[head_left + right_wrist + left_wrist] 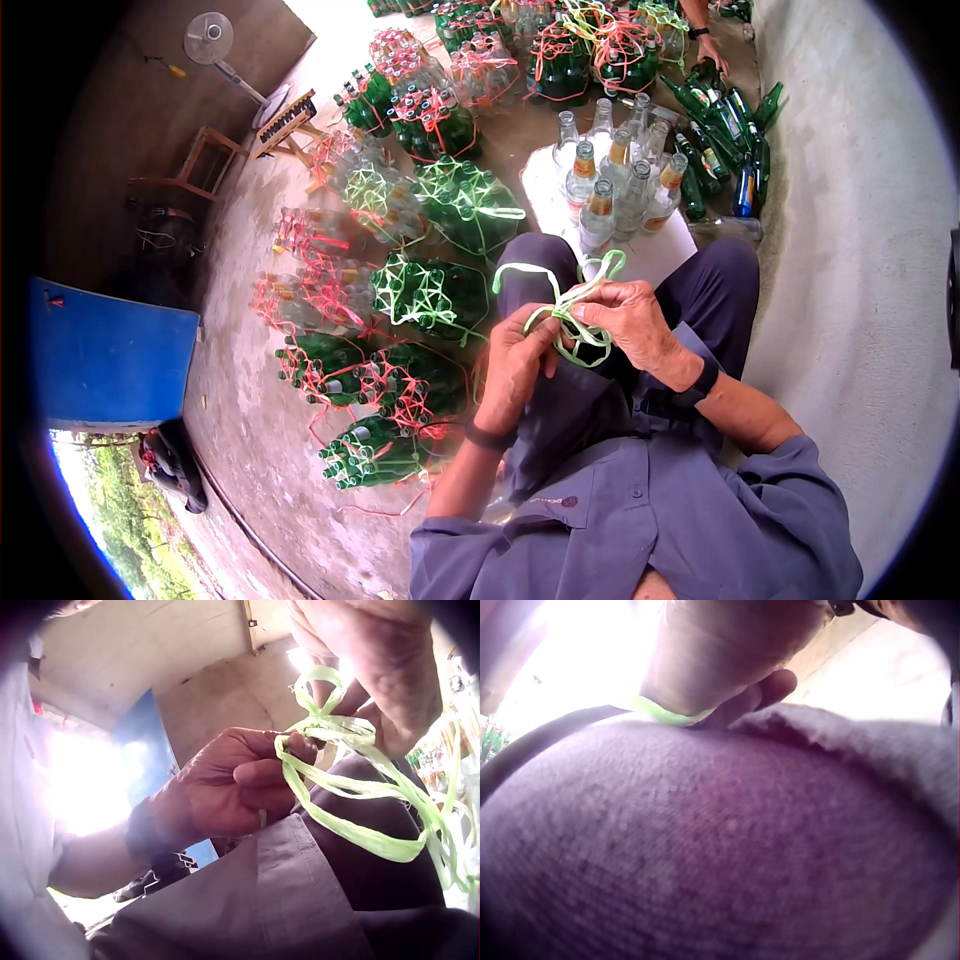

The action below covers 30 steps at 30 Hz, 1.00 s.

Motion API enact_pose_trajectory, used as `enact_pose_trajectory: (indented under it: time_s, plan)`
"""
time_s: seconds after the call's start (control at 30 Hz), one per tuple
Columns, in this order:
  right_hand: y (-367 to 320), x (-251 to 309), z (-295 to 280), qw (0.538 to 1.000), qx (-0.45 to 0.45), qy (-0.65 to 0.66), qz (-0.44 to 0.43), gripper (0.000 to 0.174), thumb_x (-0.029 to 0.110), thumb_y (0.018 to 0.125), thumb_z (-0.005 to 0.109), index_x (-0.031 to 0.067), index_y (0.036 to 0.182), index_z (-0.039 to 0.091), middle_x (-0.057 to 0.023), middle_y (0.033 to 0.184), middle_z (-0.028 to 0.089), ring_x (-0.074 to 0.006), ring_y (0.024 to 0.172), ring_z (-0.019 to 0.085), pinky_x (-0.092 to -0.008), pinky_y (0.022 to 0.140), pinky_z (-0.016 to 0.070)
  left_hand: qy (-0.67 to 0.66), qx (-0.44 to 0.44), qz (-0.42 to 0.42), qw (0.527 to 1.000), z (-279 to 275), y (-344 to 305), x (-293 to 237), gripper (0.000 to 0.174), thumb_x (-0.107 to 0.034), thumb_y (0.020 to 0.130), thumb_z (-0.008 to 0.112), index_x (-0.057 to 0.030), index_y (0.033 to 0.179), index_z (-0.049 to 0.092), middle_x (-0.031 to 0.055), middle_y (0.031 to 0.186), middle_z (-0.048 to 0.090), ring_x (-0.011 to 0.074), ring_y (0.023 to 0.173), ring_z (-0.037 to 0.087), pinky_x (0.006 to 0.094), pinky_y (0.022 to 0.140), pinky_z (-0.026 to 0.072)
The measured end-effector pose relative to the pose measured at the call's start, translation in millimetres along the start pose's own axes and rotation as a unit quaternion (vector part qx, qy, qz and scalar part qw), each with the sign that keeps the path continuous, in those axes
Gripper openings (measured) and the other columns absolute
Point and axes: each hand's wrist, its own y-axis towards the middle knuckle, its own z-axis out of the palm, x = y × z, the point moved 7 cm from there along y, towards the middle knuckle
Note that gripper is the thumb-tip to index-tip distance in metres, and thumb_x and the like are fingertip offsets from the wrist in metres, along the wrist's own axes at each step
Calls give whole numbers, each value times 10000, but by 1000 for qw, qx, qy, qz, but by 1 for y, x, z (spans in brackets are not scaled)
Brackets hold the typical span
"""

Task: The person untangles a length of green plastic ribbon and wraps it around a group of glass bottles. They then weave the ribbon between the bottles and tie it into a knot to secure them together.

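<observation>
Light green plastic twine [590, 350] hangs in several loops between both hands, above the lap. My left hand [517, 362] pinches the twine where the loops cross, as the right wrist view also shows with the left hand [232, 784] and the twine [375, 844]. Close beside it, my right hand [637, 325] grips the bunched strands between thumb and fingers. In the left wrist view, trouser cloth [705, 840] fills most of the picture, and a bit of green twine [667, 714] shows under a hand [720, 656].
Clear bottles [600, 215] stand on a white board [665, 255] past the knees. Loose green bottles [715, 140] lie by the right wall, where another person's hand [710, 52] reaches in. Bottle bundles tied with green and red twine [425, 290] stand at left.
</observation>
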Motion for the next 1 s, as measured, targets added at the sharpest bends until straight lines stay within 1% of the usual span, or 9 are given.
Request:
enact_pose_trajectory:
  time_s: [0.13,0.2,0.27,0.37,0.57,0.77,0.87,0.97,1.0]
  plan:
    - [1,-6,0,1000,0,2,13,141,68,860,697,-33,936,760,-9,859,692,-67,770,610,-226,702,487,-11,4,6,1000,1,0,0,154,-152,951,615,-21,1016,661,43,754,681,54,509,467,195,480,341]
    - [0,-2,0,993,-7,-102,-54,136,68,853,698,-20,937,758,-36,898,700,-78,791,615,-231,705,492,-7,3,12,1000,2,0,-2,158,-155,952,625,-21,1028,661,35,748,676,51,515,464,193,484,337]
    - [-2,-2,3,991,-6,-115,-70,133,67,851,697,-16,936,757,-48,925,702,-84,795,619,-235,707,495,-5,-10,24,1000,1,0,-3,194,-142,950,678,11,1068,655,19,727,627,53,515,463,204,475,337]
    - [-6,1,7,988,-12,-135,-78,129,68,849,702,-21,928,753,-59,1000,702,-93,830,631,-245,718,509,13,-25,40,999,-5,4,4,193,-150,936,705,1,1048,665,-7,686,596,38,518,459,200,474,321]
    - [-9,-5,6,991,-26,-107,-76,130,83,848,719,-21,920,751,-79,1024,708,-113,872,648,-258,747,522,-25,-68,35,997,-9,1,3,143,-168,958,650,-26,965,672,-41,653,569,22,510,398,189,484,284]
    - [-12,-10,0,990,-29,-110,-82,120,95,860,719,-14,892,757,-103,1012,715,-120,884,654,-263,756,526,-42,-50,39,997,-7,2,2,165,-183,991,611,-29,967,666,-46,673,576,15,492,371,189,472,277]
    - [-13,-17,-2,994,-20,-98,-54,139,87,882,704,-32,943,743,-91,1019,716,-105,909,649,-242,754,520,-46,-50,30,997,-5,2,3,167,-189,993,610,-32,977,665,-50,686,586,4,495,365,186,460,265]
    - [-8,-25,-6,999,-37,4,-6,176,83,903,693,-53,1012,715,-78,1000,717,-90,905,647,-227,742,514,-47,-39,21,998,-4,2,2,166,-194,994,614,-36,984,663,-56,691,587,-5,498,364,181,453,253]
    - [-8,-19,-2,999,-17,42,-5,171,61,927,669,-51,1052,703,-72,1016,712,-85,905,646,-218,782,528,-46,-39,21,998,-4,2,2,166,-194,994,614,-36,984,663,-56,691,587,-5,498,364,181,453,253]
